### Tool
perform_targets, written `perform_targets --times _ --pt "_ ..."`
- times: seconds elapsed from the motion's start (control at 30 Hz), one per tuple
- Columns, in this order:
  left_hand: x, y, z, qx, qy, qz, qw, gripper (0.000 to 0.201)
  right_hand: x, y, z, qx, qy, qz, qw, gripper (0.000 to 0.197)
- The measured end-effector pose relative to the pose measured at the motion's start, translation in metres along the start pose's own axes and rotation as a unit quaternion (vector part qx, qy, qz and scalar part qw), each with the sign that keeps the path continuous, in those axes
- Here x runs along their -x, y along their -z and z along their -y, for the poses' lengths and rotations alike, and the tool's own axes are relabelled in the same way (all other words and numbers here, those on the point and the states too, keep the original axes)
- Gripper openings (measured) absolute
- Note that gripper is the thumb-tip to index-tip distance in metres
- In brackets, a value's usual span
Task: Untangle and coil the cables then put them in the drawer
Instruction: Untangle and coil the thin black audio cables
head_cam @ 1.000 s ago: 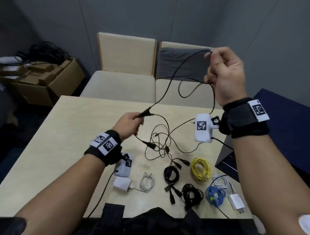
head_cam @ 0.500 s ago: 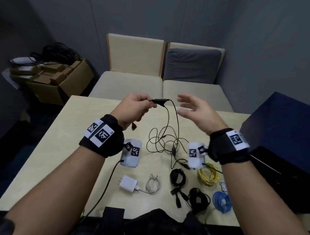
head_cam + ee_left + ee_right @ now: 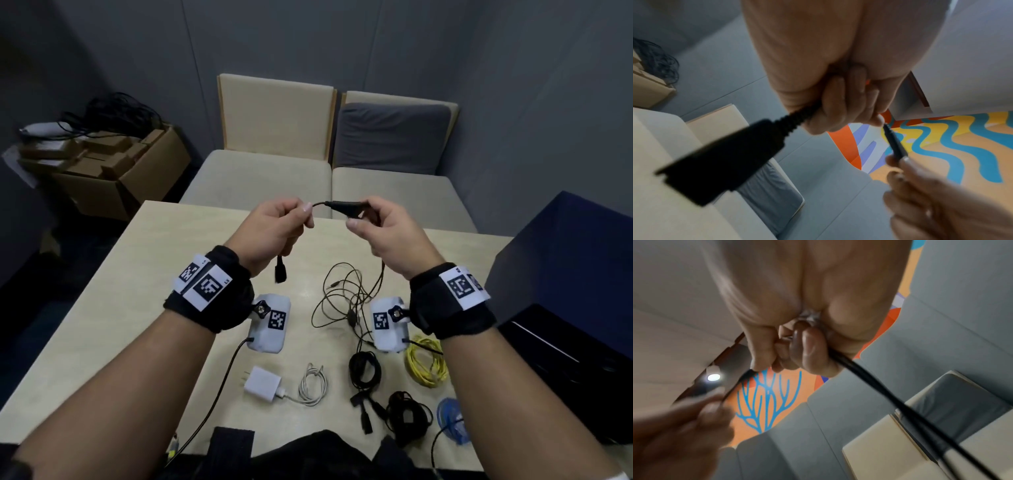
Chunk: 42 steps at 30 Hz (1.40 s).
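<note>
Our right hand [image 3: 383, 229], spread and empty before, now pinches the black cable [image 3: 344, 206] beside our left hand [image 3: 274, 228], fingers clenched on it; we judge coiling can start above the table [image 3: 102, 308].

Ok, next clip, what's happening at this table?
A person is sorting cables. Both hands hold one thin black cable up over the table: the left hand pinches it near one end, with a connector hanging below, and the right hand grips its inline block. The rest of it lies in loose tangled loops on the table. Nearer the person lie bundled cables: white, black, yellow and blue.
</note>
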<state>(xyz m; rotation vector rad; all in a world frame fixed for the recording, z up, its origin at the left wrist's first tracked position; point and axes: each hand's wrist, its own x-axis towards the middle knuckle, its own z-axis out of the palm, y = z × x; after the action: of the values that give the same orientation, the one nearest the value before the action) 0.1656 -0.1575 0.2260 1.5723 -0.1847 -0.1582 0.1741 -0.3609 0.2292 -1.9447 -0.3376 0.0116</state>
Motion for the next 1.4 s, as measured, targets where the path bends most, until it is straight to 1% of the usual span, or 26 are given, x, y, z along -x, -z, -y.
perform_targets --times 0.1,0.17,0.23,0.33,0.37,0.43,0.47,0.5,0.6,0.7,0.77,0.83,0.9,0.93,1.0,1.07,1.13,1.17,1.23,1.33,1.4 --pt "0.008 -0.006 0.010 0.049 0.024 0.023 0.998 0.031 -0.004 0.015 0.010 -0.033 0.007 -0.046 0.998 0.017" --pt "0.015 -0.016 0.013 0.092 0.035 0.062 0.993 0.027 -0.008 0.022 0.009 -0.018 0.023 -0.079 0.996 0.019" --pt "0.018 -0.024 0.010 0.143 0.038 0.096 0.984 0.023 -0.011 0.023 0.004 0.018 0.025 -0.092 0.995 0.015" --pt "0.015 -0.026 -0.003 0.237 0.029 0.110 0.965 0.021 -0.009 0.016 -0.008 0.056 0.011 -0.086 0.995 0.005" --pt "0.013 -0.025 -0.007 0.264 0.020 0.108 0.958 0.018 -0.007 0.013 -0.012 0.079 0.005 -0.077 0.994 0.005" --pt "0.009 -0.024 -0.010 0.306 0.009 0.093 0.948 0.017 0.000 0.003 -0.019 0.129 0.002 -0.056 0.990 0.025" --pt "0.008 -0.025 -0.011 0.330 0.011 0.082 0.940 0.019 0.004 -0.003 -0.021 0.141 0.003 -0.046 0.989 0.031" --pt "0.006 -0.025 -0.010 0.354 0.015 0.070 0.932 0.021 0.007 -0.009 -0.024 0.139 0.004 -0.040 0.989 0.031" --pt "0.001 -0.025 -0.009 0.413 0.009 0.032 0.910 0.020 0.016 -0.026 -0.033 0.138 0.013 -0.017 0.990 0.021" --pt "-0.002 -0.025 -0.009 0.438 0.000 0.001 0.899 0.027 0.024 -0.038 -0.042 0.145 0.000 0.020 0.989 0.015" --pt "-0.004 -0.025 -0.010 0.447 0.000 -0.010 0.895 0.027 0.029 -0.046 -0.045 0.150 -0.006 0.039 0.988 0.014" --pt "-0.007 -0.023 -0.011 0.466 -0.003 -0.024 0.884 0.026 0.035 -0.052 -0.048 0.169 -0.006 0.057 0.984 0.015" --pt "-0.011 -0.020 -0.012 0.478 -0.014 -0.054 0.876 0.024 0.041 -0.056 -0.048 0.200 -0.002 0.083 0.976 0.019" --pt "-0.013 -0.018 -0.012 0.475 -0.021 -0.069 0.877 0.024 0.044 -0.057 -0.046 0.216 -0.003 0.098 0.971 0.021" --pt "-0.017 -0.015 -0.010 0.445 -0.038 -0.086 0.891 0.023 0.049 -0.057 -0.039 0.241 0.001 0.124 0.963 0.024" --pt "-0.019 -0.014 -0.003 0.374 -0.058 -0.099 0.920 0.023 0.051 -0.053 -0.030 0.260 0.020 0.137 0.956 0.022" --pt "-0.020 -0.013 0.006 0.269 -0.065 -0.102 0.956 0.024 0.050 -0.045 -0.017 0.278 0.053 0.134 0.950 0.019" --pt "-0.019 -0.014 0.012 0.219 -0.065 -0.090 0.969 0.026 0.048 -0.039 -0.010 0.283 0.068 0.125 0.948 0.018" --pt "-0.015 -0.014 0.019 0.149 -0.065 -0.051 0.985 0.027 0.042 -0.027 0.005 0.289 0.096 0.099 0.947 0.016" --pt "-0.009 -0.017 0.023 0.083 -0.053 0.002 0.995 0.028 0.035 -0.009 0.022 0.298 0.116 0.066 0.945 0.014" --pt "-0.006 -0.018 0.021 0.034 -0.049 0.027 0.998 0.027 0.031 0.000 0.029 0.304 0.107 0.059 0.945 0.014"
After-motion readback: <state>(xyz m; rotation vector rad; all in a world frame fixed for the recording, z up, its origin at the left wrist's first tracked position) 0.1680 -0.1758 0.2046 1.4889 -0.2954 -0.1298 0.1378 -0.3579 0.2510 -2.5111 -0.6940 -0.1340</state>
